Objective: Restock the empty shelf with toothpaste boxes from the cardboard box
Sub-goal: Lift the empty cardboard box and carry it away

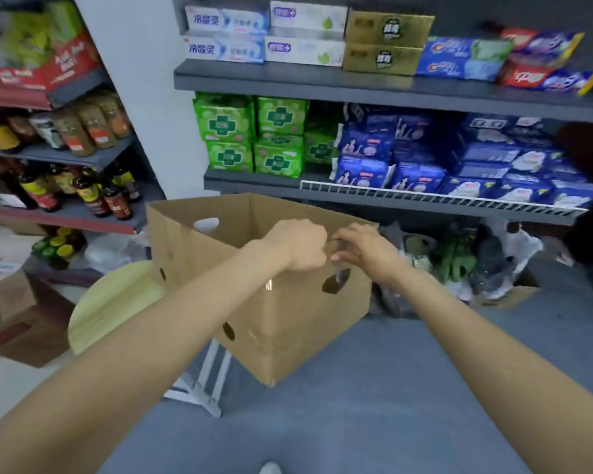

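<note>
- The open brown cardboard box (288,319) with round and oval handle holes stands on a blue-grey floor (374,388), one corner turned toward the camera; what it holds inside cannot be seen.
- The left hand (298,246) is clenched over the near top rim of the box, gripping that edge.
- The right hand (363,249) sits just beside the left, fingers curled onto the same rim; whether it truly grips the cardboard or only rests on it cannot be told, as the frame is blurred.
- Behind the box rises a dark grey shelving unit (322,82).
- Its top shelf carries stacked toothpaste boxes (305,32) in white, gold, blue and red.
- The shelf below holds green packets (250,135) on the left and dark blue packets (459,159) on the right, behind a white wire rail (435,198).
- Under that shelf, at floor level, lie crumpled plastic bags (476,258).
- To the left stands a second rack with dark sauce bottles (83,193) and brown jars (83,126).
- A round pale yellow stool top (113,302) on white legs stands touching the box's left side.
- Another brown carton (18,316) sits at the far left.
</note>
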Tool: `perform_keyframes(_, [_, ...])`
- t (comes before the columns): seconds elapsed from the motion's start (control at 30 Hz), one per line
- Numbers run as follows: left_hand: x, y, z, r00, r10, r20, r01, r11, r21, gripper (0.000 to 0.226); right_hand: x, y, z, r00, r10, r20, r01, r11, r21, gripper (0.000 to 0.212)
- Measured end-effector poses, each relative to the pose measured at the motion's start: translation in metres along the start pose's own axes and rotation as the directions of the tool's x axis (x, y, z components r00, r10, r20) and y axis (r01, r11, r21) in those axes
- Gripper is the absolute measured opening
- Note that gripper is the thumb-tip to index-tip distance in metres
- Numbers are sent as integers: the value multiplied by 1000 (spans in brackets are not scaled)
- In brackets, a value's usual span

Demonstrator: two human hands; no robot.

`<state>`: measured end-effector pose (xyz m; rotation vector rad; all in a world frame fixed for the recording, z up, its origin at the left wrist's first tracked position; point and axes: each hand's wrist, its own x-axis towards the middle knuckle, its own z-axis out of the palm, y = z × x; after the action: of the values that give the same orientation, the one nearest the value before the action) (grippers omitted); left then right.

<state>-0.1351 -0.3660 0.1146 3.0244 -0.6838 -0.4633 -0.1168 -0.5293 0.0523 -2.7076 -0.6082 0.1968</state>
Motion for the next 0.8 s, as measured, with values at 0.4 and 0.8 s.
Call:
perform_keyframes(0.4, [67, 240, 14, 973, 191, -129, -224, 921, -320, 35, -227, 172, -67, 904, 317, -286, -267, 943, 200, 37])
perform_keyframes(0.8, [186, 525, 87, 888, 460, 24, -436, 857, -273, 29, -407, 391, -106, 807, 590, 20, -590, 807, 3, 38])
